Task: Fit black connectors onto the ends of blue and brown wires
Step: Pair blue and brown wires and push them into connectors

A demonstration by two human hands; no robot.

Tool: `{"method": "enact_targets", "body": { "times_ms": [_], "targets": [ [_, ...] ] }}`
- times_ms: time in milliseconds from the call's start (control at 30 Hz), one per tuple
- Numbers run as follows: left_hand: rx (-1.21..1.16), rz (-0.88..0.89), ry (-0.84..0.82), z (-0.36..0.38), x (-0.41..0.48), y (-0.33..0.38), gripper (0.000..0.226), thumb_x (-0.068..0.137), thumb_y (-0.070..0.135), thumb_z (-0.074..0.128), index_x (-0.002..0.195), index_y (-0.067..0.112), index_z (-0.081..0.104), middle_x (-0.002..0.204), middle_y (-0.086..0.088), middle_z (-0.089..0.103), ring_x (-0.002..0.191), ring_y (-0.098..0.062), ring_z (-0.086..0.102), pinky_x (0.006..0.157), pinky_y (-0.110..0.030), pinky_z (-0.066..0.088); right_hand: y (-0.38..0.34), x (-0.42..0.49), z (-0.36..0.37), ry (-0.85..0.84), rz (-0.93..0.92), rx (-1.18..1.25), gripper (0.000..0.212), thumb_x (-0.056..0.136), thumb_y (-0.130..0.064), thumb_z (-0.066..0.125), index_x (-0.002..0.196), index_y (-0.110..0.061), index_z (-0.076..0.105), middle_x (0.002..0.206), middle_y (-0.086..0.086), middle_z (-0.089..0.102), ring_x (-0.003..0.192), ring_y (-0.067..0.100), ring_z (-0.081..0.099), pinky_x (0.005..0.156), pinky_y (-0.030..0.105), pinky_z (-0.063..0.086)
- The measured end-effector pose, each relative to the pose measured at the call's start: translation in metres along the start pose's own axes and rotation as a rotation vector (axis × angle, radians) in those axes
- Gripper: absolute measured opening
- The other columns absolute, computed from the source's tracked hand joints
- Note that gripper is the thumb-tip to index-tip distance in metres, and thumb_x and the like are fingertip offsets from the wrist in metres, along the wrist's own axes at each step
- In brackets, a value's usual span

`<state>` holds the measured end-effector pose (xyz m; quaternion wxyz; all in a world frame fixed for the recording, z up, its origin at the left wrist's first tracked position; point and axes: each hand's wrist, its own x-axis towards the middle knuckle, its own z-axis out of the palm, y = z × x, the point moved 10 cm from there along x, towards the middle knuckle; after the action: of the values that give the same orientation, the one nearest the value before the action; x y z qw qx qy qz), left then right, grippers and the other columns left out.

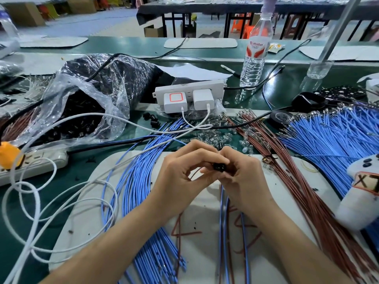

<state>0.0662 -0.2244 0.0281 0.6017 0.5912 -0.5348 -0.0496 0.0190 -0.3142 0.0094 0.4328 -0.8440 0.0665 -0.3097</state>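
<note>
A terminal could be pushed into the wrong cavity or left half seated, since the black connector [217, 166] is small and largely covered by the fingers, and a thin wire could be kinked if forced in at an angle; the piece could also be lost among the loose wires on the bench [287, 89] if the grip slipped. The connector is pinched between the curled fingertips of the left hand [180, 171] and the right hand [244, 175], which are held together above the white mat [86, 228], with blue wires [223, 222] trailing down below the right hand. It is seen as a small, dark, blocky piece whose face, marked by small openings, is turned toward the camera.
</note>
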Motion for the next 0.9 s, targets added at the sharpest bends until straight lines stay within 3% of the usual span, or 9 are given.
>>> {"method": "enact_targets", "body": {
  "times_ms": [67, 200, 300, 367, 500, 633, 700, 800, 900],
  "targets": [
    [0.003, 0.000, -0.005, 0.001, 0.000, -0.001, 0.020, 0.080, 0.003, 0.071, 0.099, 0.007, 0.069, 0.098, -0.006, 0.062, 0.087, -0.021, 0.065, 0.079, -0.033, 0.056, 0.000, 0.000, 0.001, -0.005, -0.002, -0.012, 0.007, 0.071, -0.010, 0.055, 0.069, -0.003, 0.057, 0.061, 0.004, 0.058, 0.055, 0.017, 0.047, 0.050, 0.020, 0.036],
    [-0.040, -0.021, 0.003, 0.000, -0.001, -0.004, 0.019, 0.080, 0.008, 0.071, 0.098, 0.010, 0.068, 0.098, -0.004, 0.063, 0.090, -0.022, 0.066, 0.081, -0.034, 0.056, -0.001, 0.001, 0.001, -0.003, -0.025, -0.031, 0.034, 0.076, -0.030, 0.052, 0.069, 0.003, 0.054, 0.060, 0.015, 0.055, 0.054, 0.020, 0.041, 0.049, 0.020, 0.031],
    [-0.037, -0.022, 0.006, -0.001, 0.000, -0.004, 0.020, 0.079, 0.008, 0.072, 0.098, 0.011, 0.069, 0.098, -0.003, 0.063, 0.090, -0.022, 0.066, 0.081, -0.034, 0.056, 0.000, 0.001, 0.002, -0.009, -0.026, -0.010, 0.042, 0.075, -0.037, 0.047, 0.073, 0.004, 0.058, 0.064, 0.014, 0.061, 0.057, 0.023, 0.050, 0.051, 0.027, 0.039],
    [-0.028, -0.014, 0.006, -0.001, 0.000, -0.004, 0.021, 0.079, 0.007, 0.072, 0.099, 0.010, 0.068, 0.097, -0.004, 0.063, 0.089, -0.021, 0.066, 0.080, -0.031, 0.055, 0.002, 0.000, 0.002, -0.003, -0.018, -0.017, 0.036, 0.076, -0.031, 0.051, 0.074, 0.004, 0.060, 0.067, 0.015, 0.063, 0.061, 0.031, 0.055, 0.054, 0.033, 0.042],
    [-0.012, 0.000, 0.009, -0.002, 0.000, -0.001, 0.021, 0.078, 0.007, 0.072, 0.099, 0.010, 0.068, 0.095, -0.007, 0.063, 0.087, -0.023, 0.065, 0.079, -0.031, 0.055, 0.002, 0.001, 0.003, 0.012, -0.013, -0.054, 0.008, 0.072, -0.009, 0.053, 0.069, -0.003, 0.057, 0.060, 0.005, 0.058, 0.055, 0.021, 0.048, 0.051, 0.016, 0.033],
    [0.018, 0.042, 0.009, -0.002, -0.001, 0.005, 0.022, 0.078, 0.004, 0.072, 0.099, 0.009, 0.069, 0.093, -0.010, 0.064, 0.084, -0.024, 0.066, 0.077, -0.035, 0.057, -0.001, 0.002, 0.003, 0.026, -0.012, -0.054, 0.011, 0.065, -0.028, 0.041, 0.064, -0.017, 0.046, 0.054, -0.009, 0.044, 0.055, 0.012, 0.038, 0.047, 0.011, 0.028],
    [0.013, 0.038, 0.017, -0.002, -0.001, 0.004, 0.021, 0.079, 0.003, 0.072, 0.099, 0.008, 0.069, 0.094, -0.009, 0.064, 0.085, -0.023, 0.066, 0.077, -0.034, 0.057, 0.000, 0.003, 0.003, 0.025, 0.002, -0.076, 0.004, 0.062, -0.024, 0.043, 0.062, -0.021, 0.041, 0.052, -0.013, 0.038, 0.055, 0.010, 0.036, 0.046, 0.011, 0.028],
    [-0.011, -0.003, 0.007, 0.000, -0.001, -0.002, 0.019, 0.080, 0.003, 0.071, 0.098, 0.010, 0.070, 0.097, -0.005, 0.064, 0.088, -0.022, 0.066, 0.080, -0.034, 0.056, 0.000, 0.002, 0.001, 0.046, -0.013, -0.105, 0.023, 0.063, -0.011, 0.049, 0.059, -0.029, 0.037, 0.051, -0.014, 0.036, 0.051, 0.003, 0.040, 0.048, 0.009, 0.028],
    [-0.064, -0.078, -0.017, 0.007, -0.001, -0.012, 0.020, 0.081, 0.004, 0.069, 0.099, 0.015, 0.069, 0.098, -0.005, 0.069, 0.092, -0.021, 0.068, 0.084, -0.032, 0.055, 0.002, -0.001, 0.001, 0.049, -0.023, -0.143, 0.013, 0.066, -0.007, 0.053, 0.063, -0.018, 0.047, 0.056, -0.015, 0.041, 0.055, 0.009, 0.037, 0.051, 0.010, 0.031]
  ]
}}
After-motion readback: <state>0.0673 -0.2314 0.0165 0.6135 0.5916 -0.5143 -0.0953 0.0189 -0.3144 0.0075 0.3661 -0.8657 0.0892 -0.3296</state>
